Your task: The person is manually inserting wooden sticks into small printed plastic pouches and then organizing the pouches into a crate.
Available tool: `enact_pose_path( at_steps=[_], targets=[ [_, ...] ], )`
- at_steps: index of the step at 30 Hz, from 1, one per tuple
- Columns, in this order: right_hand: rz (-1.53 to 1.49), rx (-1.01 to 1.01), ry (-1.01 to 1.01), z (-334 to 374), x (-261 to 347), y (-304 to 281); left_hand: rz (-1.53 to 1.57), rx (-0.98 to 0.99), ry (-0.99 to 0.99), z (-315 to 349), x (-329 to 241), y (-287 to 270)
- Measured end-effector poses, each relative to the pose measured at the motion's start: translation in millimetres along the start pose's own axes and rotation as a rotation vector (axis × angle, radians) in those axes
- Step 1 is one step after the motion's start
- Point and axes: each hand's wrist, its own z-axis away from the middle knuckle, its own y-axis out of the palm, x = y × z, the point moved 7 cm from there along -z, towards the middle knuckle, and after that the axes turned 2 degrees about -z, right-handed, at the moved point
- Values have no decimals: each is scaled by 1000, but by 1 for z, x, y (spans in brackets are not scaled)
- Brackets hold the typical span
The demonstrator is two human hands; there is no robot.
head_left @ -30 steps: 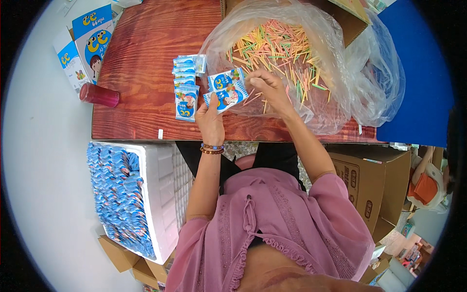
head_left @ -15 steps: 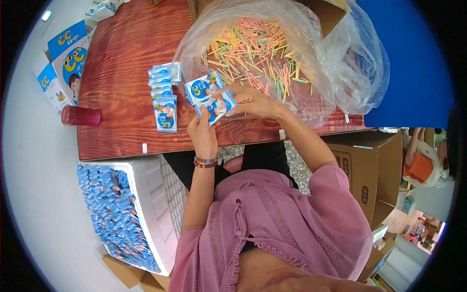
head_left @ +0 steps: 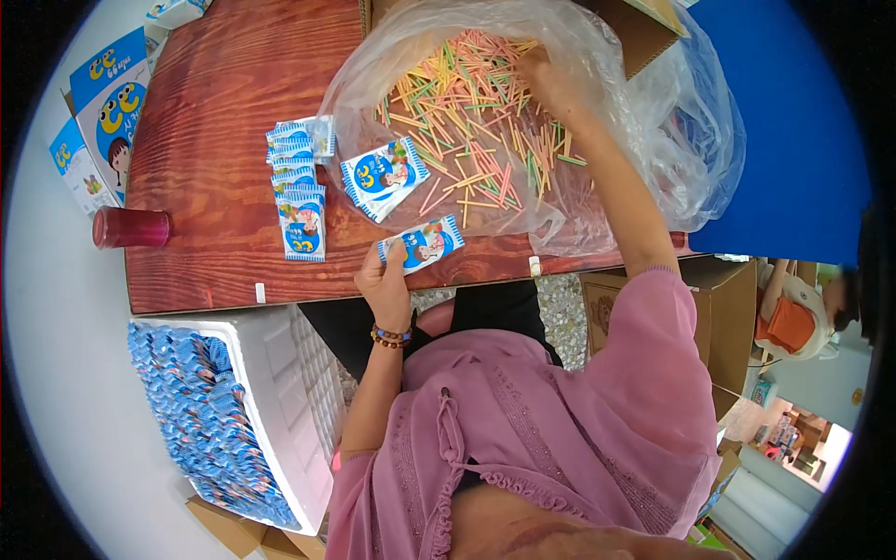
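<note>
A blue and white snack packet (head_left: 431,245) is pinched at its left end by my left hand (head_left: 381,282), near the table's front edge. My right hand (head_left: 558,89) reaches to the far right side of a heap of thin coloured sticks (head_left: 471,103), pink, yellow and green. Its fingers are bent together at the heap, and what they hold, if anything, is hidden. The sticks lie in a spread clear plastic bag (head_left: 597,187). Beyond my left hand a small pile of the same packets (head_left: 383,177) rests on the bag's edge.
An overlapping row of packets (head_left: 301,224) lies on the wooden table (head_left: 215,140). Left of it are a pink-red cup (head_left: 133,228) and a printed carton (head_left: 112,112). A white foam box (head_left: 280,392) full of blue packets stands lower left. Cardboard boxes (head_left: 728,317) stand at right.
My right hand has left the packets and moved far and right to the sticks. My left hand has drawn nearer me with one packet; others now lie on the bag's edge.
</note>
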Motion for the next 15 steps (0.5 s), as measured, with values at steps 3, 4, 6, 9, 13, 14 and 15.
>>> enact_pose_path(
  at_steps=[3, 4, 6, 9, 13, 14, 15],
  targets=[
    [170, 3, 285, -16, -16, -24, -73, 14, 29, -1, 2, -4],
    [252, 70, 260, -18, -28, -24, -30, 22, -14, -1, -3, 2],
    [325, 147, 220, -20, -45, -21, 9, 12, -63, 1, -1, 2],
    [439, -461, -535, -8, -1, -49, 19, 11, -61, 0, 2, 2],
    [1076, -145, -412, -17, -51, 5, 19, 10, -54, 1, -1, 5],
    [772, -221, -377, -18, -53, -2, 26, 3, -55, 1, -1, 4],
    [770, -220, -376, -16, -56, 1, 24, 2, -56, 1, -1, 4]
  ],
)
